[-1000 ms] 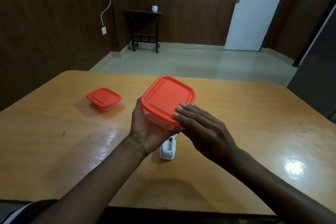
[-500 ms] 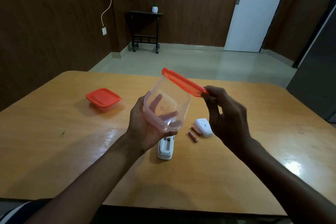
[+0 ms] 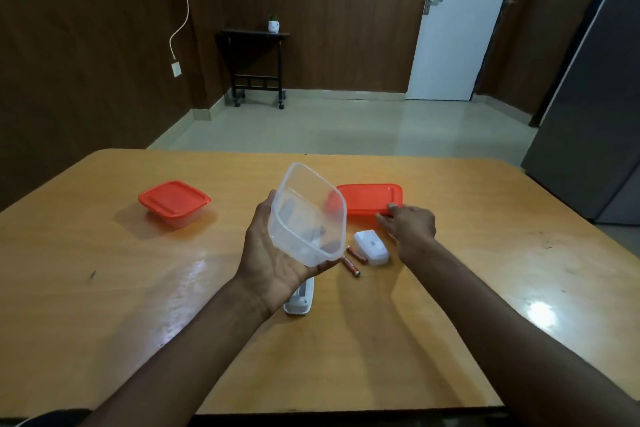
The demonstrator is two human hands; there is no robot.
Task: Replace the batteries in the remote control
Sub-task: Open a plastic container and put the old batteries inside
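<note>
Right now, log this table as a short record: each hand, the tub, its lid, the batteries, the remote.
left hand: holds the clear tub tilted above the table
right hand: fingers on the near edge of the orange lid, which lies flat on the table
batteries: two, loose on the table beside the white cover
remote: on the table, partly hidden under the left hand
second tub: lid on, far left

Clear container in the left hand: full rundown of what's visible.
The clear container is a see-through plastic tub, squarish with rounded corners, no lid on it. The left hand holds it from beneath, above the table, tilted with its mouth toward the camera. Nothing shows inside; fingers are visible through its wall.
</note>
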